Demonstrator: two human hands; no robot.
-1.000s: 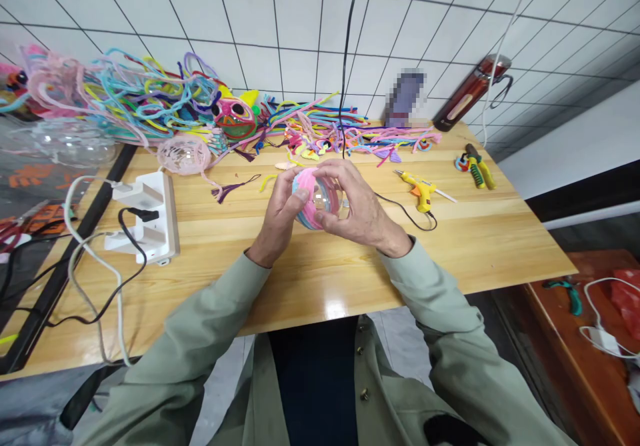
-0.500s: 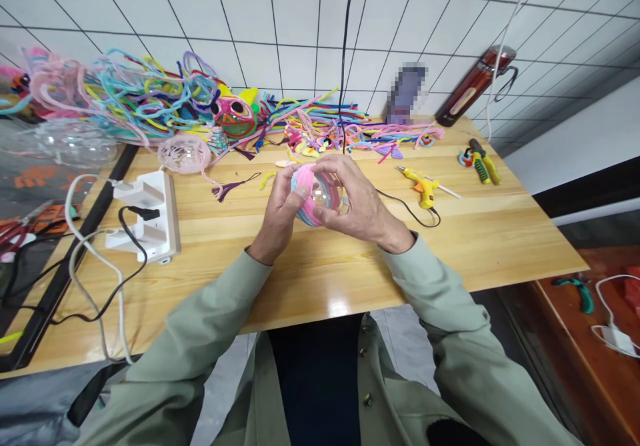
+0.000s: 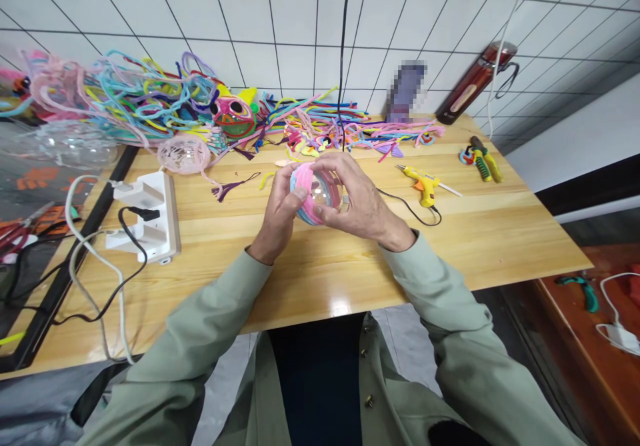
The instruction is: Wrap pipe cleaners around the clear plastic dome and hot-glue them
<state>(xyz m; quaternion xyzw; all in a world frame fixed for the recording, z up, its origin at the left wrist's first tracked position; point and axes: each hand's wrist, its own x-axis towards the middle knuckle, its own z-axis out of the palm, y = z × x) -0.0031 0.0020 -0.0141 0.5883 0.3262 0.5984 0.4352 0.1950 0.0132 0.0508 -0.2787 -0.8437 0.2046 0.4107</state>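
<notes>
A clear plastic ball (image 3: 320,191), partly covered on its left with pink and blue pipe cleaners (image 3: 304,185), is held up between my two hands over the table. My left hand (image 3: 281,207) grips its left side, the thumb pressing on the pink strands. Around the right side curl the fingers of my right hand (image 3: 357,199), with the thumb at the lower edge. Both hands are closed on the ball, and its far side is hidden by them. Right of the hands lies a yellow hot glue gun (image 3: 426,189) with its cord.
Heaped pipe cleaners (image 3: 150,93) line the wall, beside a decorated mask-like ball (image 3: 234,113). A pink-wrapped ball (image 3: 184,153) and a power strip (image 3: 161,219) with cables sit left. Pliers (image 3: 484,159) and a red-brown flask (image 3: 475,83) are right. A black cable (image 3: 345,53) hangs down the wall.
My hands keep the same hold on the ball, with hardly any movement. The view has shifted slightly, so things on the right appear a little farther right.
</notes>
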